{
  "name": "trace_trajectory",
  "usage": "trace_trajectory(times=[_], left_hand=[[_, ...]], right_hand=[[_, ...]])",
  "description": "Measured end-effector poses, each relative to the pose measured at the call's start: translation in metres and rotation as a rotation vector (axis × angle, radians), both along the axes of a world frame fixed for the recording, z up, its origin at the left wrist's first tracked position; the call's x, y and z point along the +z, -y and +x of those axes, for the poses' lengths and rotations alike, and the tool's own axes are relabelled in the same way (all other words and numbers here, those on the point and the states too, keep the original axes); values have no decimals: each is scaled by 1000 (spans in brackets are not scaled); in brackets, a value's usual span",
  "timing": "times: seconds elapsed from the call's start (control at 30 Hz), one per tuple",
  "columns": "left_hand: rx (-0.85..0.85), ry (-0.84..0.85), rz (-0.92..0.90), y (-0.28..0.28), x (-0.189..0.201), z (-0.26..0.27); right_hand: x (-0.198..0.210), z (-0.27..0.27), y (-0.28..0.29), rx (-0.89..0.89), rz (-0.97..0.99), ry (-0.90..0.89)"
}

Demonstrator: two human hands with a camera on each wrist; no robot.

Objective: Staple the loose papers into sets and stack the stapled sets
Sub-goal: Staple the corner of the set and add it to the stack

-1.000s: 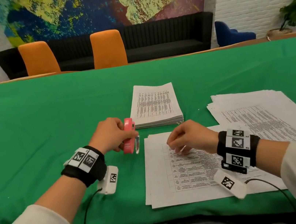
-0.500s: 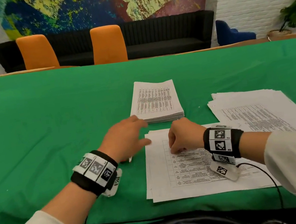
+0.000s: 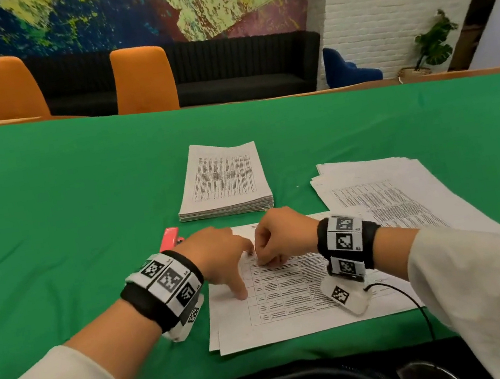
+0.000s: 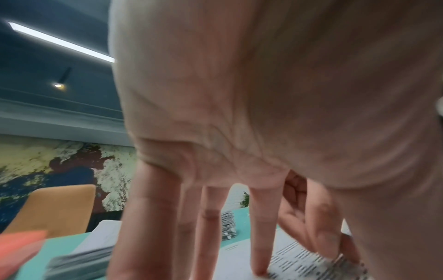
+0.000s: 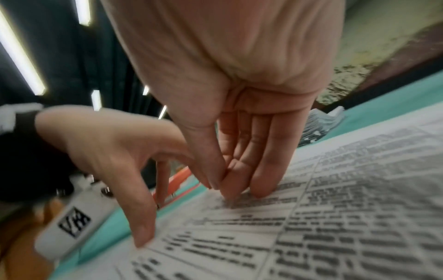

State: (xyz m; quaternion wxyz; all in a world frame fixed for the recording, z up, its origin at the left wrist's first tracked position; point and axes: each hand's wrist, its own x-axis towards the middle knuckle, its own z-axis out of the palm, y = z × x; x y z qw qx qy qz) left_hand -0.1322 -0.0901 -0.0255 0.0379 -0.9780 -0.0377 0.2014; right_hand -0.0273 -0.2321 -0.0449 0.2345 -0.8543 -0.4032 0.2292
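My stapler (image 3: 170, 237) lies flat on the green cloth (image 3: 68, 216), just off the outer side of my left hand (image 3: 220, 260), free of any grip; I judge it is parked there so that hand can help with the sheets and reach back for it quickly. The left hand holds nothing: its fingers are straight and spread, tips pressed down on the set (image 3: 291, 300) near that set's left edge, thumb planted lower on the page. That pins the sheets so they cannot slide on the cloth.

Just beside it, almost knuckle to knuckle, my right hand (image 3: 282, 239) has its fingers together and angled down, tips on the printed table near the set's far left corner. The thumb lies close against the forefinger; whether it pinches a sheet edge or only presses, I cannot tell, as the wrist view is blurred there.

Beyond both hands the stack (image 3: 225, 183) sits squared with a thick edge, presumably the finished sets, placed within easy reach. Off the outer side of my right hand, the loose papers (image 3: 389, 194) lie fanned, probably the supply.
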Motion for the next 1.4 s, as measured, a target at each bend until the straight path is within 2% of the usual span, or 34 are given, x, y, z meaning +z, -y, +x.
trace_trajectory(times=[0.1,0.23,0.53,0.67,0.9,1.07,1.23,1.4], left_hand=[[-14,-30,23,7,2,8],[-35,-54,37,12,4,16],[-13,-92,26,15,2,22],[6,-110,16,13,1,26],[24,-108,37,11,-8,36],[25,-124,59,12,-12,41],[25,-133,79,15,-11,44],[42,-138,89,17,-10,45]], right_hand=[[4,1,27,-90,111,-172],[12,3,78,-168,190,-280],[20,-5,220,-424,301,-376],[6,-20,276,-472,239,-413],[-50,-25,361,-445,-4,-518],[-117,-16,399,-531,-170,-609],[-188,7,404,-710,-283,-671],[-227,20,383,-700,-377,-672]])
